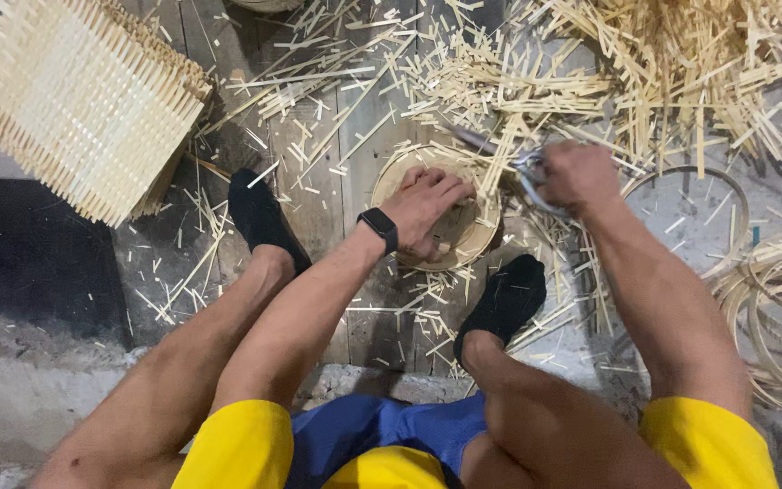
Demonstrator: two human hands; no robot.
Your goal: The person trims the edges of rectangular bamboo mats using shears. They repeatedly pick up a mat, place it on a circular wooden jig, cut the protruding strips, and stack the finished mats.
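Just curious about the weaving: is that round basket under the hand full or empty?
Empty, apart from the left hand pressing inside the round woven basket; its bare inner wall shows.

The round woven basket [436,226] sat on the plank floor [337,181] between the person's two feet. The left hand [427,204] rested inside the basket; the right hand [576,177] was just right of its rim, closed on the shears [527,172]. A stack of woven mats [83,104] lay far left. Loose strips [681,72] were heaped behind and to the right. Hoops [776,308] lay at far right.
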